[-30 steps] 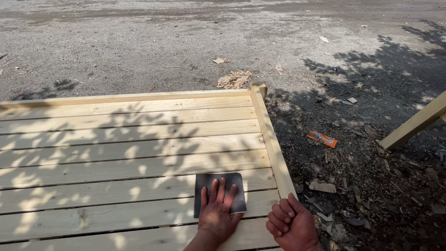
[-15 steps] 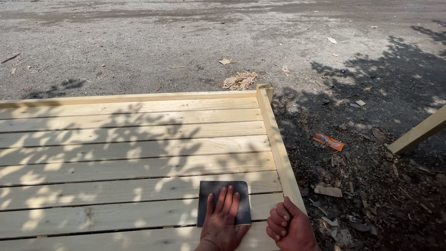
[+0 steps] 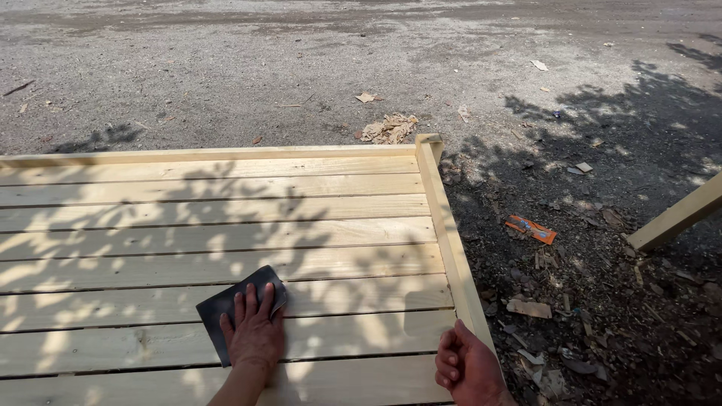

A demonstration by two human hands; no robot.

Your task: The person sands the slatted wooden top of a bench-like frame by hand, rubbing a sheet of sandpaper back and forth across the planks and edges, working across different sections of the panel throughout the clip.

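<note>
One flat orange wrapper (image 3: 532,229) (a long, narrow, crumpled packet with pale markings) lies on the dark, littered ground, right of the wooden platform (image 3: 226,233).

Bright, sharp daylight with dappled leaf shadows across the wooden slats (image 3: 226,225), perhaps slight edge distortion.

two hands are seen: one left hand (image 3: 254,334) and one right hand (image 3: 468,368). one dark sheet of sandpaper (image 3: 226,304) is counted. one slatted wooden panel (image 3: 226,233) is counted, with seven flat slats visible across it and two raised edge rails. one orange wrapper (image 3: 531,229) is seen on the ground, one pile of wood shavings (image 3: 389,128), and one separate wooden beam (image 3: 675,218) at the right edge.
</note>
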